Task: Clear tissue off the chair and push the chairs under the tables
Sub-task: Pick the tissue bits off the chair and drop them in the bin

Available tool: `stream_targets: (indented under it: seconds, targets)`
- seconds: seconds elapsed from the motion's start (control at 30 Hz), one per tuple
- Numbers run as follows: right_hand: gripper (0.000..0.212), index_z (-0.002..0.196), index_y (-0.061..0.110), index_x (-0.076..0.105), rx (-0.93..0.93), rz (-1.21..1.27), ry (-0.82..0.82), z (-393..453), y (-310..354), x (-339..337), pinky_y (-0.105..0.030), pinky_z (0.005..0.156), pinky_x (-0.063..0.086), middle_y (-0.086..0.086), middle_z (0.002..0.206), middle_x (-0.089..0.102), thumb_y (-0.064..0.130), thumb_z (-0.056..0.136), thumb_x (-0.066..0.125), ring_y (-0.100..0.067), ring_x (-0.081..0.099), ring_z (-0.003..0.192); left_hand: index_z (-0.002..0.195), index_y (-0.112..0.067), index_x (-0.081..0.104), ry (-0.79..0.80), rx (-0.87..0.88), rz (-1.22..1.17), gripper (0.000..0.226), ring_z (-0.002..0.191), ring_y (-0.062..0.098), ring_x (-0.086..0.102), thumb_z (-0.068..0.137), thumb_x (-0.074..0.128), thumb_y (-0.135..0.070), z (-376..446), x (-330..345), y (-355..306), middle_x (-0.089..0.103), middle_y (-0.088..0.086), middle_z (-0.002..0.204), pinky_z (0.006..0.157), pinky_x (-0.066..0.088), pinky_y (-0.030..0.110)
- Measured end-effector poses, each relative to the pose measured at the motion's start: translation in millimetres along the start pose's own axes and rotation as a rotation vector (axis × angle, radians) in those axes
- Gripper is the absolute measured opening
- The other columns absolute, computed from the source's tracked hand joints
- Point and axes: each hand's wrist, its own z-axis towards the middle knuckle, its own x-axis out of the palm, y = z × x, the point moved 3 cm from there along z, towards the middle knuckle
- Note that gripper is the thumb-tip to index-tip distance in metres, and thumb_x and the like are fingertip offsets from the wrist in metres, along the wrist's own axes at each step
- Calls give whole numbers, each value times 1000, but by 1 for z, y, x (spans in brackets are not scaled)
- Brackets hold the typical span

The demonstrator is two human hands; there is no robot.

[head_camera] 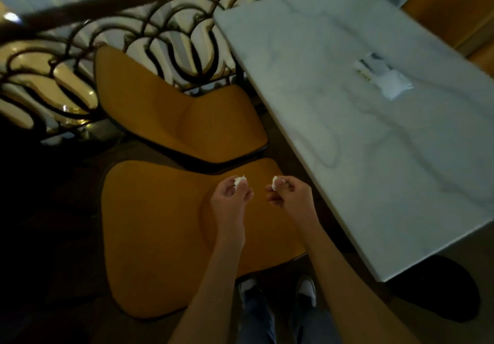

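Your left hand (230, 196) pinched one tissue scrap (238, 181), your right hand (288, 195) another (275, 183), both above the near orange chair (155, 236). Such small wads could have slipped from your fingertips back onto the seat. You had two scraps, two chairs, the second (171, 114) at eleven o'clock, and one marble desk (361, 130) at two o'clock carrying a white packet (382, 79).

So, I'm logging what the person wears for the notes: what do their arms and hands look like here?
Both forearms are bare, with no sleeves in view. The left hand and right hand wear no gloves; no rings, watch or bracelets show, though the picture is dim and slightly blurred.
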Motion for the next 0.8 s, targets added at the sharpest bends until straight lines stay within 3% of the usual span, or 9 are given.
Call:
stream_targets:
  seconds: [0.17, 0.33, 0.8]
  targets:
    - [17, 105, 14, 66, 36, 130, -84, -12, 7, -50, -27, 64, 59, -4, 89, 75, 25, 99, 55, -17, 73, 74, 105, -15, 69, 120, 32, 49, 15, 82, 14, 74, 91, 71, -19, -31, 44, -1, 77, -1, 88, 71, 57, 20]
    - [14, 101, 13, 66, 66, 244, -169, -27, 1, -107, -28, 63, 58, -5, 86, 75, 21, 99, 54, -20, 72, 71, 109, -11, 67, 184, 22, 83, 18, 86, 14, 74, 92, 69, -17, -63, 89, 12, 73, 8, 100, 74, 58, 22]
    - [14, 99, 11, 67, 158, 419, -523, -142, -96, -410, -30, 70, 60, -10, 93, 75, 20, 99, 57, -20, 71, 75, 99, -10, 71, 444, -74, 226, 9, 81, 21, 75, 90, 71, -12, -259, 287, 148, 75, 15, 92, 71, 58, 25]
